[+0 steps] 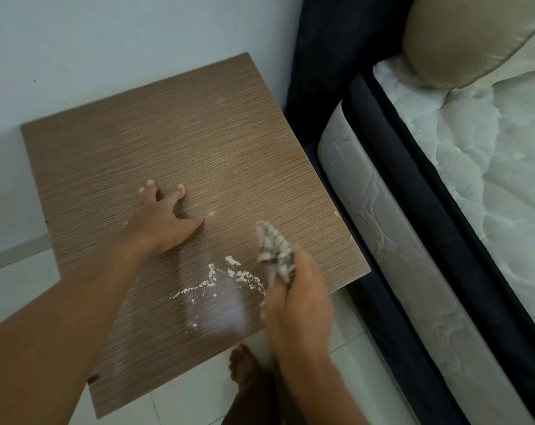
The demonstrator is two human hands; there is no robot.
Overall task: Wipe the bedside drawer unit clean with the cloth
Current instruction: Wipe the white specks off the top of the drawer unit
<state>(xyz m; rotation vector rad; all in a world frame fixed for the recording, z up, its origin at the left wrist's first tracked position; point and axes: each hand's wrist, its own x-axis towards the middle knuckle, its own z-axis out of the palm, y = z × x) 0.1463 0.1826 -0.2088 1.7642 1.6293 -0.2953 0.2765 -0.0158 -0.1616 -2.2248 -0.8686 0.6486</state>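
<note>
Right hand (294, 289) grip on cloth (275, 250); left hand (162, 222) on drawer unit (183, 133)

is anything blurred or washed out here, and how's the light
Head view: dim, bluish, even light, no hard shadows; the right hand and cloth are motion-blurred, with a pale smear beside the white powder on the drawer unit top; the left hand is sharper.

Left hand (162, 222): bare, with short nails showing on the far fingertips.
Left forearm (60, 326): bare skin from the wrist to the near left edge.
Right hand (300, 296): bare, its outline slightly blurred.
Right forearm (315, 378): bare from the wrist to the near edge.
Foot (244, 366): bare, toes uncovered, near side, just left of the right forearm.
</note>
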